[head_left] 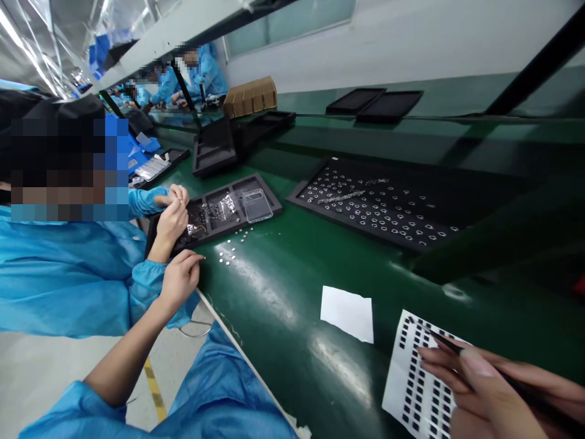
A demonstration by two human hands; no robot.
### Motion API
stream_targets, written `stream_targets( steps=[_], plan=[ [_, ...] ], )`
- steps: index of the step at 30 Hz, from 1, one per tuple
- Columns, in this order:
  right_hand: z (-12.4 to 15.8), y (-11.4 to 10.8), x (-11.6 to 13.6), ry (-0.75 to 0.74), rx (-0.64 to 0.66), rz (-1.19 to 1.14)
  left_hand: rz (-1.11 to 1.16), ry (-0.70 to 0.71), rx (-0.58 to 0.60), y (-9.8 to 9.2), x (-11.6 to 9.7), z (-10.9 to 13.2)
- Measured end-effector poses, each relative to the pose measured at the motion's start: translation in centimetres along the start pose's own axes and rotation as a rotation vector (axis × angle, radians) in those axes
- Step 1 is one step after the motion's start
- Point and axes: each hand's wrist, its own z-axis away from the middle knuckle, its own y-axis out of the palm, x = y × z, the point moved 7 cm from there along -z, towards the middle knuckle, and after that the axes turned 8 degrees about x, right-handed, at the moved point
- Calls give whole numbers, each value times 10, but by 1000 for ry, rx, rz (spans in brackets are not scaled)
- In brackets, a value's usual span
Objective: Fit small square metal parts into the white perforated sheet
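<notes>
My left hand [180, 277] reaches to the near edge of the green belt [283, 286], fingers pinched together on a tiny metal part [203, 258]. Several more small metal parts [231, 250] lie loose just beyond it. At the bottom right my right hand [479, 390] is closed on black tweezers [445, 342]. Their tip hovers over a white sheet of small black stickers [411, 378]. A blank white paper slip [347, 312] lies between my two hands.
A co-worker in a blue gown sits at my left, with both hands [172, 214] over a black compartment tray [228, 207] holding a clear case. A large black tray of small parts [379, 204] lies farther along the belt. More trays, cardboard boxes and workers are beyond.
</notes>
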Motion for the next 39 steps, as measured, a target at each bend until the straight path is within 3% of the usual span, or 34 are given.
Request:
stream_targets(
  steps=[3,6,13,17,20,23,26,30,32,35,39],
  plan=[
    [0,1,3,68,-97,113,-2,49,64,6,-17,-9],
    [-2,3,5,58,-106,108,-29,61,126,15,-28,-21],
    [-2,12,17,-27,-64,63,-41,35,249,32,-28,-42],
    [0,15,20,-30,47,4,25,66,265,26,-35,-46],
    [0,17,19,-18,126,-28,92,124,205,11,-54,-47],
    [-3,19,17,1,174,-86,325,87,161,-1,-90,-48],
    [-7,21,14,44,231,-178,827,44,160,8,-154,-51],
    [-15,13,17,49,216,-172,1356,104,574,65,-273,-54],
    [-19,8,22,21,187,-142,1508,113,766,91,-318,-48],
    [-23,3,28,-34,156,-107,1622,69,966,121,-350,-30],
    [-21,7,25,-52,160,-56,1621,-59,1090,143,-346,-11]
  ],
)
